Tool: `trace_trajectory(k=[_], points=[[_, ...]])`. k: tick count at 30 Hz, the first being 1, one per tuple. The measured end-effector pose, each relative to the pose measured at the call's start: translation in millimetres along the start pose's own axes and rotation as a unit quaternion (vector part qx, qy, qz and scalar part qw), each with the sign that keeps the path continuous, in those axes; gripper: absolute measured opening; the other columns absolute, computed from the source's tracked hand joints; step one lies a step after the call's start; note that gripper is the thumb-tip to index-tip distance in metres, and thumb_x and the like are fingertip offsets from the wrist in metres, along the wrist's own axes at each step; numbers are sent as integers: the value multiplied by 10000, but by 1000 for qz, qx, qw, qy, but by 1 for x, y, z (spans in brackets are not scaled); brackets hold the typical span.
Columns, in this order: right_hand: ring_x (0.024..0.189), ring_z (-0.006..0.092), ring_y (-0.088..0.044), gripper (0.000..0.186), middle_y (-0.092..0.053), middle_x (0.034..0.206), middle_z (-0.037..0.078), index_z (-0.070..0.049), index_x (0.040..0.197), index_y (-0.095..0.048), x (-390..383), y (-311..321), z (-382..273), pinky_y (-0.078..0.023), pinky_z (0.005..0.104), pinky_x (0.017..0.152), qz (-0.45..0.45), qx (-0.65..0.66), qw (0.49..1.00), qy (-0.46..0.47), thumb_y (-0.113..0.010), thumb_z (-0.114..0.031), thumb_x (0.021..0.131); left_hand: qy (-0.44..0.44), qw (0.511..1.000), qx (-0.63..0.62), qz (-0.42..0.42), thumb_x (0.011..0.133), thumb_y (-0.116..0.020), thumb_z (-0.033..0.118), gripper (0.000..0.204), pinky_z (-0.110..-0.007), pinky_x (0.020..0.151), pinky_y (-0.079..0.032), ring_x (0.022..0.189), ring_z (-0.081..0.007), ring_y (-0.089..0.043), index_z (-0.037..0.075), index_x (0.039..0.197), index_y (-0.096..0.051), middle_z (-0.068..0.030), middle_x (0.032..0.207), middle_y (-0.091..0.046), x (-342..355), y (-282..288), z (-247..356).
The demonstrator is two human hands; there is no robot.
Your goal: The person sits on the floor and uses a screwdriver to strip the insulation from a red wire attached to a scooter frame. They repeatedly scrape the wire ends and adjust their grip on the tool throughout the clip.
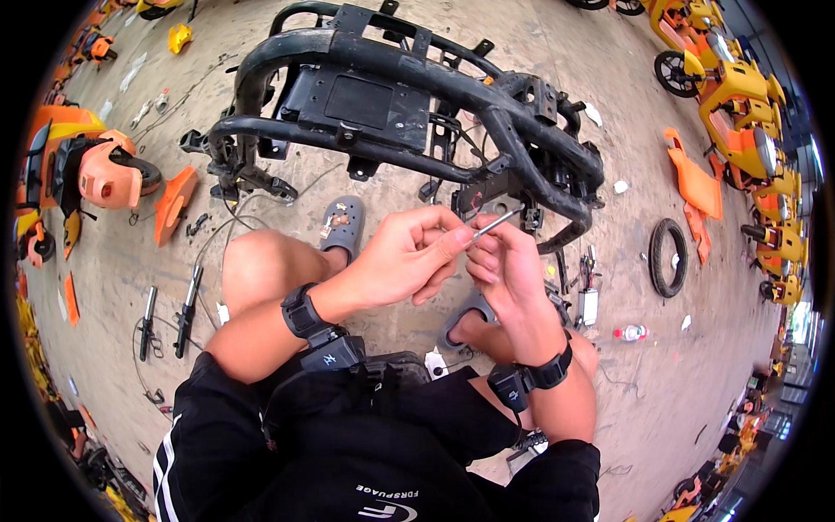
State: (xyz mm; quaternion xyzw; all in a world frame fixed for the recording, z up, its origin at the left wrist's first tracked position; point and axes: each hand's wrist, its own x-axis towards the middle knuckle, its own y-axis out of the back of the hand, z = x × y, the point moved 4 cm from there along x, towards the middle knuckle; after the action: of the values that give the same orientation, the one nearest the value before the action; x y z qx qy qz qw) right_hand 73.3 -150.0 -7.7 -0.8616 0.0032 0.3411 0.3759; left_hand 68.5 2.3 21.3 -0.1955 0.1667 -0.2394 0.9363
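Note:
My left hand [416, 254] is closed, its thumb and fingers pinching a thin metal rod [499, 221]. The rod slants up to the right, with its end just below the black tube frame. Close against it, my right hand [507, 265] has its fingers curled by the rod's lower part; what lies within them is hidden. A large black vehicle frame [409, 65] of welded tubes stands on the floor in front of me, with a flat box-like panel [357, 103] in its middle. A thin reddish wire [476, 202] shows just above my fingertips.
Two shock absorbers [188, 313] and loose cables lie at left, near an orange body panel [176, 205]. To the right are a black tyre [668, 258], a bottle [631, 333] and another orange panel [694, 178]. Yellow scooters [739, 104] line the right side.

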Motion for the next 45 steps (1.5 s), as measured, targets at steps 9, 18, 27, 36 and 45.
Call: trace_trajectory(k=[9, 18, 27, 36, 45], points=[[423, 41, -374, 105, -618, 740, 70, -25, 1004, -595, -3, -1, -14, -261, 194, 384, -139, -109, 984, -28, -600, -111, 942, 98, 946, 263, -165, 948, -675, 188, 218, -207, 508, -400, 567, -53, -582, -19, 880, -688, -22, 639, -646, -5, -6, 1], [506, 64, -469, 103, -693, 810, 134, -37, 999, -611, -21, -11, -30, -321, 187, 453, -185, -240, 951, 56, -600, -127, 951, 78, 925, 360, -91, 926, -685, 201, 230, -253, 527, -432, 566, -74, -579, -26, 898, -717, -38, 607, -628, 0, 0, -14], [629, 143, -597, 123, -693, 876, 181, -39, 1018, -561, -31, -11, -37, -428, 230, 546, -144, -313, 926, 157, -554, -155, 979, -41, 915, 399, 50, 969, -592, 128, 199, -299, 564, -463, 577, -115, -542, -50, 1018, -666, -63, 669, -617, 7, 9, 0], [530, 178, -562, 131, -674, 846, 172, -48, 1004, -545, -21, 3, -19, -405, 248, 446, -155, -73, 985, 22, -500, -172, 1005, 86, 995, -33, 40, 1020, -545, 202, 186, -207, 412, -231, 488, -22, -325, 26, 1047, -600, 29, 630, -469, 3, 6, 1], [609, 163, -565, 161, -667, 1025, 170, -58, 1053, -562, -18, -6, -14, -428, 260, 467, -109, 0, 993, 49, -470, -187, 1024, -25, 997, 36, 65, 1029, -535, 232, 244, -223, 436, -271, 505, -19, -360, 13, 936, -590, 50, 599, -460, 1, 8, 6]])
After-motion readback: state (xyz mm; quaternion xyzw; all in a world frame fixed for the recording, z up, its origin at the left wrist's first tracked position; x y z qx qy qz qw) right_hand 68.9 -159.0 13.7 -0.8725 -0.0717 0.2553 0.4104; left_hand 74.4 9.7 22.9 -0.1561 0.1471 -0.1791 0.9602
